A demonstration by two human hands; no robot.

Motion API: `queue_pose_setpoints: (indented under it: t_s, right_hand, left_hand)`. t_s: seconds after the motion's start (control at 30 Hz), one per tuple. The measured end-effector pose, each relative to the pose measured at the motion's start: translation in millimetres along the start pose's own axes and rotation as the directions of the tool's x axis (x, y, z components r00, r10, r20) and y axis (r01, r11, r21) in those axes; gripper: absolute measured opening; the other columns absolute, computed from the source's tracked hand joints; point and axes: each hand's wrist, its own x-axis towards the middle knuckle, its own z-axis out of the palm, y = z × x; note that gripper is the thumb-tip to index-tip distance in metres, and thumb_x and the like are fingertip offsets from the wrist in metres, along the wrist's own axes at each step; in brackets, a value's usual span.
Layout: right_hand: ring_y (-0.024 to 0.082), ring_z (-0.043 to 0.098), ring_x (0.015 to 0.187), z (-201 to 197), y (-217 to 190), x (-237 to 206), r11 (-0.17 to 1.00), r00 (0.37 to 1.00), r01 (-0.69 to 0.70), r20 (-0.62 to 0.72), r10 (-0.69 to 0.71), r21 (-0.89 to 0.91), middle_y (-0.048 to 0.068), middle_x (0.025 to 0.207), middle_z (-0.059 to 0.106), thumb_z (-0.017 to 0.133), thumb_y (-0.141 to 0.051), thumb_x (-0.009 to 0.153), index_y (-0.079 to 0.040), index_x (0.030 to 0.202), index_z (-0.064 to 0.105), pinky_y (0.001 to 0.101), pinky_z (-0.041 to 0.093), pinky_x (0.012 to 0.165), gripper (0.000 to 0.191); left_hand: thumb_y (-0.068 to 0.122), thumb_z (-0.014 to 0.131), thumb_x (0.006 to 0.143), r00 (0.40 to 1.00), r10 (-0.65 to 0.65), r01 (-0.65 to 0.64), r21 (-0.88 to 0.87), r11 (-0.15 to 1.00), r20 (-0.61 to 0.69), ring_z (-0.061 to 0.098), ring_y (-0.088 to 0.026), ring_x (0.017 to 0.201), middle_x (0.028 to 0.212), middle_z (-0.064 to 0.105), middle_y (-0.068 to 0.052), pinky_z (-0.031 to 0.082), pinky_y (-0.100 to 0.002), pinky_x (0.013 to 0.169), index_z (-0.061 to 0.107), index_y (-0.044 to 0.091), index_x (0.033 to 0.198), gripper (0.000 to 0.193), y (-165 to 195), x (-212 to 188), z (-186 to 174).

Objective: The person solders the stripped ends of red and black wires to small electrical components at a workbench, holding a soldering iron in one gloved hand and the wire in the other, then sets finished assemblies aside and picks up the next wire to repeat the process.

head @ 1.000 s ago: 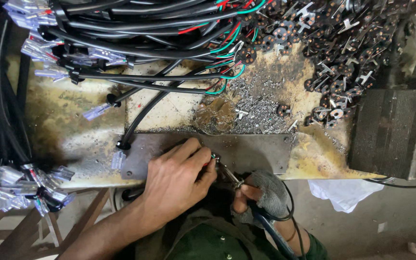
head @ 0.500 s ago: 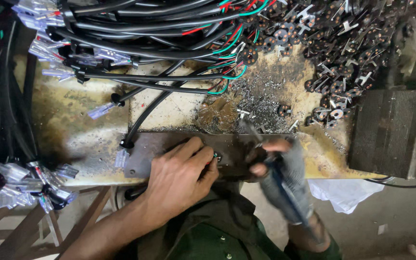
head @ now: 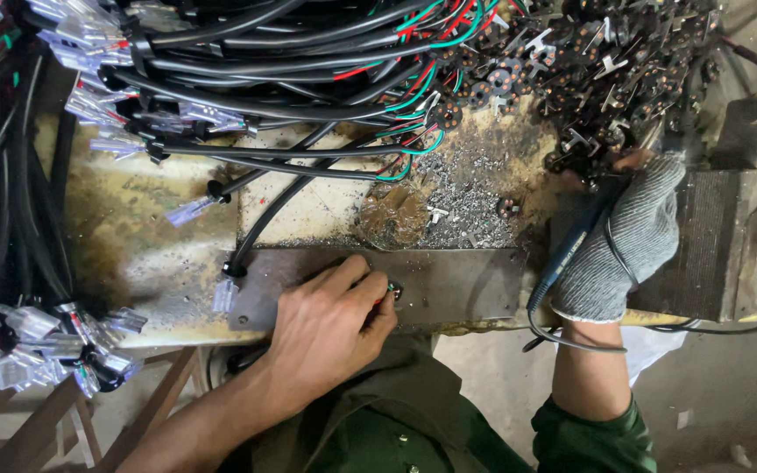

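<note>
Our left hand lies on the grey metal plate at the near edge of the worktop, fingers curled and pinching a small part against the plate. The part is mostly hidden under the fingertips, so we cannot tell its shape or which way it points; a trace of red wire shows beside it.

Our right hand, in a grey knit glove, is clenched round a blue-handled soldering iron. The iron's long axis runs on a slant, from the cord end near us up and away to the right; the tip is buried among the pile of small metal terminals at the far right, well apart from the pinched part.

The part lies to the left of the right hand and nearer to us, with the plate's long axis running left to right between them. The left hand is plainly the nearer one, already touching it.

Black cables with red and green leads crowd the far side. Solder scraps litter the middle of the worktop.
</note>
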Motion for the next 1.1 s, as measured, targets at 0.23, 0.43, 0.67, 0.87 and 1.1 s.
queue_pose_setpoints:
  t_s: [0.23, 0.43, 0.67, 0.87, 1.1]
  right_hand:
    - [0.016, 0.074, 0.085, -1.2, 21.7, -5.4, 0.979, 0.983, -0.163, 0.101, 0.151, 0.124, 0.006, 0.098, 0.069, 0.078, -0.003, 0.103, -0.003, 0.122, 0.048, 0.0269, 0.059, 0.082, 0.036]
    - [0.021, 0.078, 0.093, -33.9, -33.3, -34.0, 0.904, 0.982, -0.176, 0.006, 0.188, 0.389, 0.011, 0.107, 0.074, 0.085, -0.004, 0.105, -0.007, 0.128, 0.048, 0.0305, 0.061, 0.074, 0.044]
    - [0.016, 0.068, 0.091, -41.8, -78.4, -85.3, 0.546, 0.891, -0.43, 0.435, 0.129, 0.719, 0.011, 0.101, 0.073, 0.076, 0.002, 0.092, -0.006, 0.118, 0.04, 0.0284, 0.055, 0.083, 0.045]
    - [0.015, 0.066, 0.099, -38.5, -79.3, -89.6, 0.577, 0.943, -0.332, 0.258, 0.209, 0.746, 0.009, 0.109, 0.067, 0.08, 0.0, 0.092, -0.008, 0.117, 0.039, 0.0271, 0.054, 0.087, 0.049]
    - [0.013, 0.06, 0.082, -33.7, -67.1, -107.7, 0.703, 0.919, -0.362, 0.363, 0.156, 0.613, 0.006, 0.098, 0.061, 0.088, -0.004, 0.079, -0.006, 0.109, 0.049, 0.0245, 0.051, 0.072, 0.049]
  left_hand:
    - [0.017, 0.073, 0.083, 1.0, 0.01, -0.009, 0.014, 1.0, -0.012, 0.067, -0.033, 0.073, 0.08, 0.059, -0.011, 0.052, -0.047, 0.06, 0.061, 0.007, 0.078, 0.016, 3.4, -2.2, -4.1]
    - [0.017, 0.073, 0.084, 1.0, 0.014, -0.014, 0.015, 1.0, -0.027, 0.067, -0.033, 0.074, 0.083, 0.06, -0.011, 0.052, -0.047, 0.061, 0.061, 0.007, 0.079, 0.017, 6.2, -4.8, -3.1]
    - [0.016, 0.074, 0.084, 0.998, 0.049, -0.047, 0.046, 0.998, -0.033, 0.067, -0.031, 0.072, 0.081, 0.06, -0.009, 0.052, -0.044, 0.058, 0.06, 0.008, 0.079, 0.016, 11.9, -4.6, -0.6]
    - [0.016, 0.074, 0.082, 0.995, 0.071, -0.066, 0.088, 0.994, -0.064, 0.067, -0.031, 0.07, 0.081, 0.06, -0.007, 0.052, -0.044, 0.057, 0.06, 0.009, 0.078, 0.017, 17.9, -1.4, 3.4]
    - [0.015, 0.076, 0.081, 0.996, 0.061, -0.054, 0.109, 0.993, -0.066, 0.067, -0.03, 0.069, 0.08, 0.06, -0.007, 0.051, -0.043, 0.057, 0.06, 0.009, 0.078, 0.017, 19.8, -1.8, 12.2]
